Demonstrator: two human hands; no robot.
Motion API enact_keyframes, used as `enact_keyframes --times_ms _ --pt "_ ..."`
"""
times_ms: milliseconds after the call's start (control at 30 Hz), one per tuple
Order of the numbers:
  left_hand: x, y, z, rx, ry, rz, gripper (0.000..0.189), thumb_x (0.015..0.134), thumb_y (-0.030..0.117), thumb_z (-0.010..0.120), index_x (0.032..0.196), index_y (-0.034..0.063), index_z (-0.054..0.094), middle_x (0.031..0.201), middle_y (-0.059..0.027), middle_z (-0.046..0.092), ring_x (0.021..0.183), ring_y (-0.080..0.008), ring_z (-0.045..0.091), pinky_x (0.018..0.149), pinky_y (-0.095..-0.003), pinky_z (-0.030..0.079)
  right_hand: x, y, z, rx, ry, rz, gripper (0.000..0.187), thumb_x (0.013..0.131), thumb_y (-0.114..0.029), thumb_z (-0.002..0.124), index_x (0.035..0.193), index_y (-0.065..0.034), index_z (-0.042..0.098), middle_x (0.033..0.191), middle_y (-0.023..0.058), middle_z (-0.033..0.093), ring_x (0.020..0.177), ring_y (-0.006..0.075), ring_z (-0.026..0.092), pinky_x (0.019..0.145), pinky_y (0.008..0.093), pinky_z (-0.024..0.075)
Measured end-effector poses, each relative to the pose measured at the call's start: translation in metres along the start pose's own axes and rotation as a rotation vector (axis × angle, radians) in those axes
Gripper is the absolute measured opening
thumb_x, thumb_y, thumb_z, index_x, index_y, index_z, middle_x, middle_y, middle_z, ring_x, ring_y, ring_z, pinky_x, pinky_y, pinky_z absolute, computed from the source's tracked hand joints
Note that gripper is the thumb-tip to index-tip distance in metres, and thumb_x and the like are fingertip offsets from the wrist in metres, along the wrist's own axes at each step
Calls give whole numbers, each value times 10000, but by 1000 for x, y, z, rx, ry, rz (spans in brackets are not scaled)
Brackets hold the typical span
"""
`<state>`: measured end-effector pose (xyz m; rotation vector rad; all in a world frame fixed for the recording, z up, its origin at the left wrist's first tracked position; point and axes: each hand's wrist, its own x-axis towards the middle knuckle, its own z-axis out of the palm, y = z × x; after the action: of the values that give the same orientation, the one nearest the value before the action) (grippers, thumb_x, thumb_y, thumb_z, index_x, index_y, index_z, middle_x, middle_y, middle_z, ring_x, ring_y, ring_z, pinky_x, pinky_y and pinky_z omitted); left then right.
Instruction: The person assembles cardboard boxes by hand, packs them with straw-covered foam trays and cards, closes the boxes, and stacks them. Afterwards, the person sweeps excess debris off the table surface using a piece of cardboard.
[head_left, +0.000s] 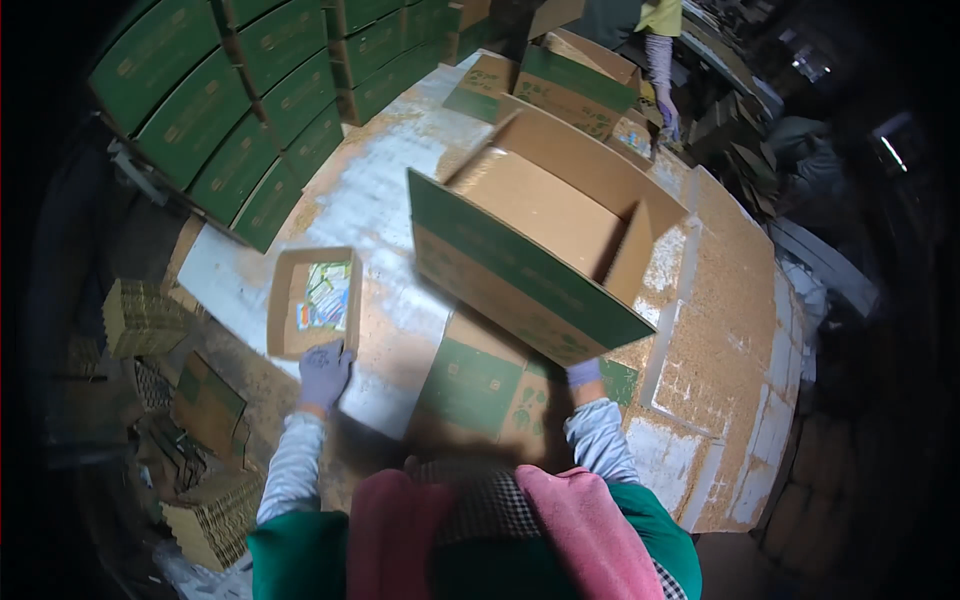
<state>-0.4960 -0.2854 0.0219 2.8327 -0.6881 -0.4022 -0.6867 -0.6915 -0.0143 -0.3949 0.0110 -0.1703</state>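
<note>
My left hand (326, 373), in a thin purple glove, grips the near rim of a small open cardboard box (275, 315). Inside that box, colourful printed packets (328, 292) lie loosely piled. A large open carton (529, 274) with a green band is tilted in front of me, its bare inside facing up. My gloved right hand (583, 373) is at the carton's lower near edge and holds it there; the fingers are hidden behind the cardboard. Beneath the carton lies a flat green and brown carton piece (469, 386).
Green cartons (281, 112) are stacked at the far left of the worn worktable (382, 187). Across the table, a person's gloved hand (667, 112) is beside another small box of packets (634, 139) and an open carton (574, 94). Bundled cardboard sheets (214, 517) stand at lower left.
</note>
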Motion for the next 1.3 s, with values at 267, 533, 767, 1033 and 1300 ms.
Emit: enact_keyframes --times_ms 267,533,767,1033,1300 --pt "-76 -72 8 34 30 108 132 734 105 598 692 17 509 782 -221 548 910 -392 503 901 -487 349 213 156 -56 -382 177 71 728 837 -631 375 1353 -118 348 1350 78 412 1223 219 403 1033 371 321" --pt "-45 37 -20 -456 139 541 389 746 206 643 1064 3 548 1045 -191 536 1024 -400 478 846 -447 407 228 135 24 -942 570 135 543 927 -442 364 1286 -38 418 1238 156 511 1146 263 485 980 345 358" --pt "-60 57 147 551 315 902 823 765 448 568 1391 34 229 1423 -318 94 1284 -553 64 1061 -568 113 -76 10 59 -1894 956 260 773 750 -508 577 1330 -49 357 1344 250 355 1286 374 288 1057 410 246" --pt "-74 32 208 621 231 828 826 759 451 561 1382 30 217 1425 -283 142 1259 -580 89 995 -686 66 -284 50 23 -2127 1133 495 1116 598 -623 686 1390 -3 202 1353 341 218 1239 491 253 1045 482 225" --pt "-114 112 4 -276 -308 576 654 826 318 567 1359 19 334 1392 -205 330 1303 -334 282 1065 -439 229 -298 -66 123 -1644 779 -111 898 663 -453 736 1324 10 339 1326 230 375 1241 329 366 1029 359 309"
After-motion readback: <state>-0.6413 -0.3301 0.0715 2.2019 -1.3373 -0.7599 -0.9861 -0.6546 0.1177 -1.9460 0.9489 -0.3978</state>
